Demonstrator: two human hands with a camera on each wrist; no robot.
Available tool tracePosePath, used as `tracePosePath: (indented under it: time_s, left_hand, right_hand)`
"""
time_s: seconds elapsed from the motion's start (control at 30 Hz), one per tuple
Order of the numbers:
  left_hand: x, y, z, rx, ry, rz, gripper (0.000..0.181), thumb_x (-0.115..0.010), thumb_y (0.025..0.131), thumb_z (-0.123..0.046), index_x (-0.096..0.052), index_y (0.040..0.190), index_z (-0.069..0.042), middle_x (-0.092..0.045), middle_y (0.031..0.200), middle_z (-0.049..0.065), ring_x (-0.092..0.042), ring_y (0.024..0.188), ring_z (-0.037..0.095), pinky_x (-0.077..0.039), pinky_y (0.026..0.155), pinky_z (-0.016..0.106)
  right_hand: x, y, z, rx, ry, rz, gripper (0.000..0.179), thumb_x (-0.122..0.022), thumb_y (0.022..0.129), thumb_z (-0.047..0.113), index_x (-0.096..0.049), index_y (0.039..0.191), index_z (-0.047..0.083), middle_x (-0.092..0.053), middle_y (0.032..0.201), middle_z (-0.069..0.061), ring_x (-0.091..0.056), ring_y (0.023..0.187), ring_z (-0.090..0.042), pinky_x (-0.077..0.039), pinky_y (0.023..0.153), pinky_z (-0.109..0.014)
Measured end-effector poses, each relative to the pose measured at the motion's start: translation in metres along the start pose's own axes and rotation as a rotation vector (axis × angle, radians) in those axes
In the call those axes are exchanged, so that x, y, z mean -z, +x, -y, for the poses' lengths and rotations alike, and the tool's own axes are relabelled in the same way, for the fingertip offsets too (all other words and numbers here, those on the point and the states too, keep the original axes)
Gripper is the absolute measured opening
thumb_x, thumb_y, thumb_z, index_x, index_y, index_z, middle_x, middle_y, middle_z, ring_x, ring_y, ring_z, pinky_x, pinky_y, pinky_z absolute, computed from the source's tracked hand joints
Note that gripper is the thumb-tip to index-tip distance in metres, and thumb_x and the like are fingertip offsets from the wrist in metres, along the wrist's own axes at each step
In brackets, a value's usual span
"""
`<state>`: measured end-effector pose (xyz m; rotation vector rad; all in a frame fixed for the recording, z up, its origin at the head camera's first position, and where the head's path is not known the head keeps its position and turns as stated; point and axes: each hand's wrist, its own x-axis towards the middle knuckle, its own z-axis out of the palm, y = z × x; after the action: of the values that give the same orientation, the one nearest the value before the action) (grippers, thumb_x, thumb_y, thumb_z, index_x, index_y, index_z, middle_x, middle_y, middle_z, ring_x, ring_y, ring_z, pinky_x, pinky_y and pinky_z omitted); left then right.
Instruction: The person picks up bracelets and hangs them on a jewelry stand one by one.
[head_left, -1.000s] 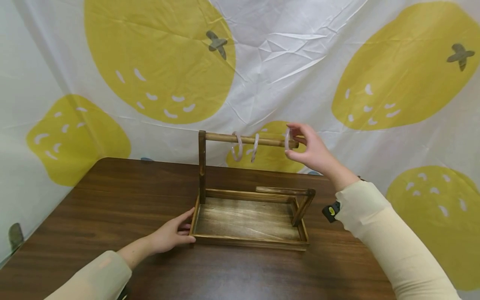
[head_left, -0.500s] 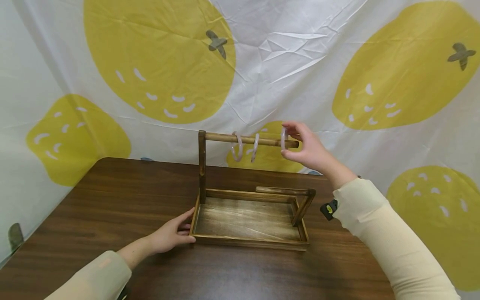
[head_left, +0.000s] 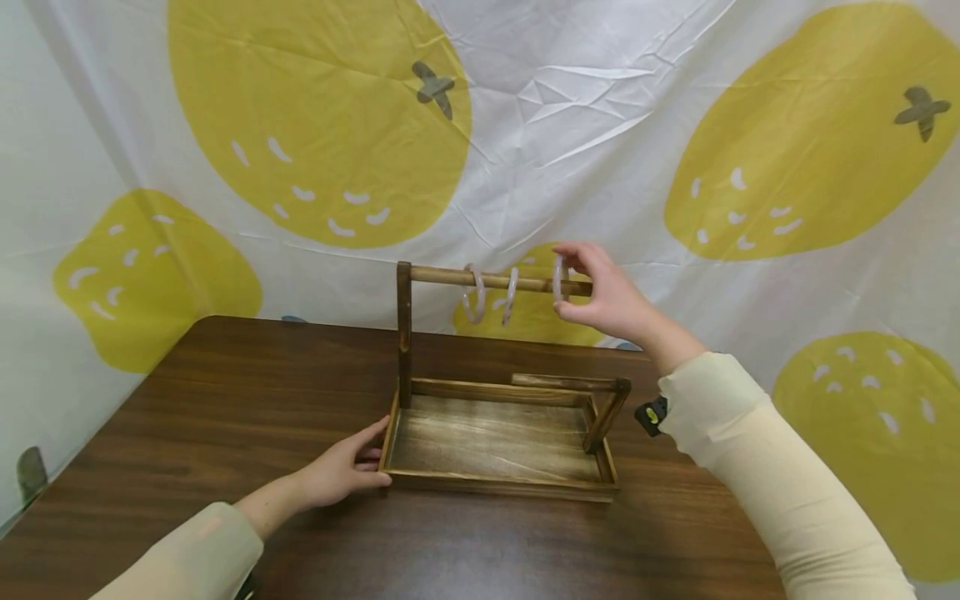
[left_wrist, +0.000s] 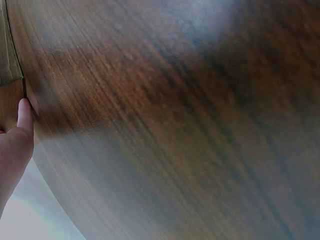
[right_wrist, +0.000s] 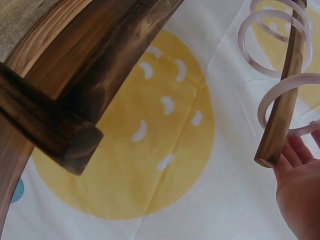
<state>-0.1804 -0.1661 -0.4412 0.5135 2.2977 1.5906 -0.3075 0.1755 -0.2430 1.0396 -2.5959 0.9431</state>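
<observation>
In the head view my right hand point(head_left: 615, 292) pinches a pale pinkish bangle point(head_left: 557, 279) between thumb and fingers. The bangle encircles the upper wooden bar point(head_left: 438, 273) near its free right end, as the right wrist view also shows. Farther left, a second bangle point(head_left: 511, 297) and a third bangle point(head_left: 479, 298) hang on this same bar. Below is the brown wooden tray point(head_left: 495, 482) that carries the bar on a left post. My left hand point(head_left: 330, 475) rests against the tray's left end, its thumb point(left_wrist: 25, 115) at the front corner.
A shorter, lower bar point(head_left: 558, 381) reaches left from a post point(head_left: 607, 417) on the tray's right side. The tray stands on a dark wood table point(head_left: 247, 392). A white curtain with yellow lemons point(head_left: 322, 125) hangs behind the table.
My right hand has moved left, sliding the pinched bangle from the bar's tip a short way inward along it. The left hand, tray and other two bangles keep their places.
</observation>
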Motion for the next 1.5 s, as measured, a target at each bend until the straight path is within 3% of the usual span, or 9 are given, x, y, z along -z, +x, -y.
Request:
tracePosePath:
  time_s: [0.27,0.5,0.8,1.23,1.5]
  left_hand:
    - [0.0,-0.002,-0.002,0.003,0.001,0.0,0.089,-0.069,0.084,-0.011,-0.009,0.147,0.007,-0.014,0.145,0.039,-0.044,0.121,0.049,-0.053,0.094,0.037]
    - [0.002,-0.003,0.005,-0.043,0.015,0.002,0.09,-0.07,0.084,-0.025,-0.013,0.148,0.003,-0.017,0.144,0.04,-0.05,0.118,0.044,-0.054,0.092,0.033]
    - [0.0,-0.002,-0.001,0.011,-0.014,-0.001,0.089,-0.069,0.084,-0.011,-0.008,0.147,0.007,-0.012,0.147,0.038,-0.045,0.121,0.049,-0.053,0.093,0.034]
    - [-0.001,-0.002,-0.001,0.011,-0.008,0.001,0.088,-0.068,0.084,-0.009,-0.008,0.147,0.008,-0.012,0.146,0.039,-0.045,0.121,0.049,-0.053,0.093,0.036]
    - [0.0,-0.001,0.0,0.016,-0.004,-0.004,0.089,-0.069,0.084,-0.011,-0.009,0.147,0.007,-0.012,0.147,0.038,-0.044,0.122,0.049,-0.053,0.094,0.035]
  right_hand:
    - [-0.003,0.003,0.002,0.003,-0.067,0.01,0.068,-0.07,0.074,0.008,-0.041,0.135,-0.001,-0.048,0.125,-0.018,-0.045,0.118,-0.032,-0.039,0.106,-0.048]
    - [-0.004,0.005,0.007,0.001,-0.12,0.031,0.069,-0.073,0.073,0.012,-0.042,0.133,0.0,-0.051,0.126,-0.016,-0.048,0.12,-0.032,-0.039,0.107,-0.048]
    - [-0.007,0.006,0.009,-0.004,-0.139,0.077,0.07,-0.074,0.073,0.013,-0.042,0.134,0.0,-0.049,0.127,-0.017,-0.047,0.121,-0.033,-0.04,0.106,-0.048]
    - [-0.009,0.008,0.009,0.018,-0.207,0.129,0.072,-0.073,0.074,0.018,-0.04,0.135,-0.001,-0.049,0.127,-0.016,-0.05,0.12,-0.032,-0.043,0.106,-0.044]
    - [-0.011,0.008,0.012,0.029,-0.362,0.176,0.074,-0.072,0.075,0.025,-0.039,0.137,0.002,-0.049,0.131,-0.014,-0.052,0.117,-0.03,-0.046,0.101,-0.045]
